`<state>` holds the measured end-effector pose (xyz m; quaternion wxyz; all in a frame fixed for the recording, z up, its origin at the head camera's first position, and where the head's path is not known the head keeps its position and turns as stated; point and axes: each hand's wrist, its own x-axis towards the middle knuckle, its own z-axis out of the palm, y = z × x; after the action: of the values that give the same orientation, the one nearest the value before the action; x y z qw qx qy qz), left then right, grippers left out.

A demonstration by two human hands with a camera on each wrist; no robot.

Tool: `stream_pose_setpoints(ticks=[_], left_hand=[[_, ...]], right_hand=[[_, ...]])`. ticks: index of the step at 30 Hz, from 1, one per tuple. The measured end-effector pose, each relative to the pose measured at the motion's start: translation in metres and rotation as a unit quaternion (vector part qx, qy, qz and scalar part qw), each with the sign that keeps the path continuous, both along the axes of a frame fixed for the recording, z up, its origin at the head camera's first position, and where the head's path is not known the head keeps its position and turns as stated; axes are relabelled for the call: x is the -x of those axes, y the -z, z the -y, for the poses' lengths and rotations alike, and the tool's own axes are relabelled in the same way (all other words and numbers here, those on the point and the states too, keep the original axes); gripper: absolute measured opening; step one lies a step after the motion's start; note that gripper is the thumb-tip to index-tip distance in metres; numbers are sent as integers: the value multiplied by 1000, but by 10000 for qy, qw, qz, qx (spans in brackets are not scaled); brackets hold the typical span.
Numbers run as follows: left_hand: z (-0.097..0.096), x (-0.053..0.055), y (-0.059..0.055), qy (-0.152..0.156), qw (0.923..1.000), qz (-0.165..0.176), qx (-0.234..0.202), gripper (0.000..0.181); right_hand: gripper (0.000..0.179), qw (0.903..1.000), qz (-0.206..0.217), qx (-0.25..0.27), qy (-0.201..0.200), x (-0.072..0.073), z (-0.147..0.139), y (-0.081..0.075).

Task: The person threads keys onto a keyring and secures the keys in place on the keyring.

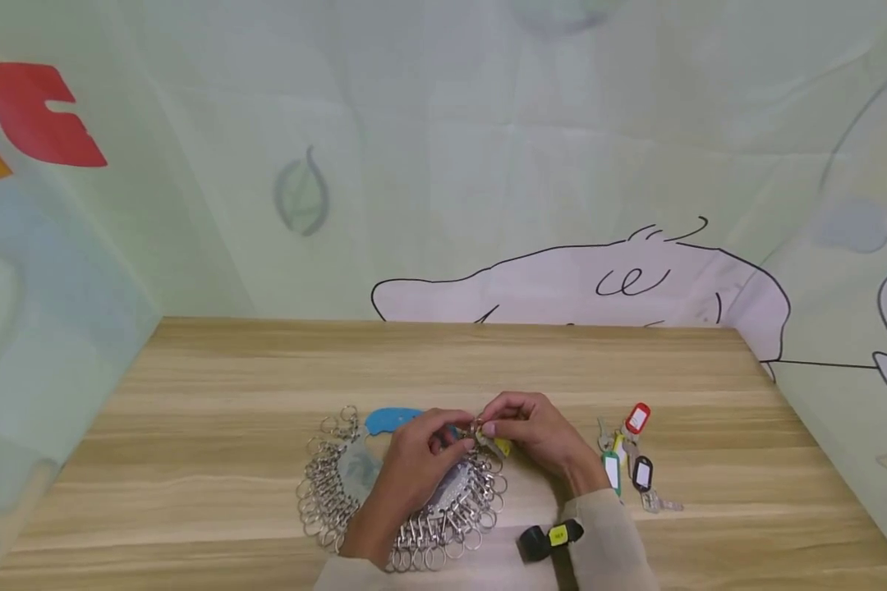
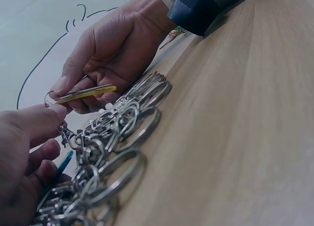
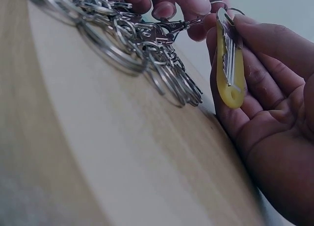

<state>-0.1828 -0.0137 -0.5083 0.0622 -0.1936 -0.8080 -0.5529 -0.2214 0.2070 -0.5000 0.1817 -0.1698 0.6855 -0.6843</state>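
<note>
A round translucent disc (image 1: 355, 468) ringed with metal snap clips and large split rings (image 1: 432, 560) lies on the wooden table, a blue piece (image 1: 392, 419) along its far edge. Over its right side, my left hand (image 1: 414, 464) pinches a small split ring (image 3: 217, 0) between thumb and forefinger, close to one of the clips (image 3: 179, 26). Opposite it, my right hand (image 1: 543, 431) pinches the same ring with thumb and fingertips. From this ring hang a silver key (image 3: 229, 59) and a yellow key tag (image 3: 236, 93), in front of my right palm.
Right of my right hand lie loose keys with a red tag (image 1: 638, 418), a green tag (image 1: 611, 472), a black tag (image 1: 642, 474) and a yellow tag (image 1: 620, 447). A black wrist camera (image 1: 535, 543) sits by the right sleeve. Printed fabric walls (image 1: 443, 164) border the table (image 1: 229, 369).
</note>
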Motion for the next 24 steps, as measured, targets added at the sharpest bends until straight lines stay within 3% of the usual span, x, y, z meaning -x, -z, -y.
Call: stream_pose_setpoints(ticks=[16, 24], left_hand=[[0, 0, 0, -28, 9999, 57, 91, 29], [-1, 1, -1, 5, 9999, -169, -19, 38]], right_hand=[[12, 9999, -76, -12, -72, 1, -1, 1], [12, 9999, -67, -16, -80, 1, 0, -2]])
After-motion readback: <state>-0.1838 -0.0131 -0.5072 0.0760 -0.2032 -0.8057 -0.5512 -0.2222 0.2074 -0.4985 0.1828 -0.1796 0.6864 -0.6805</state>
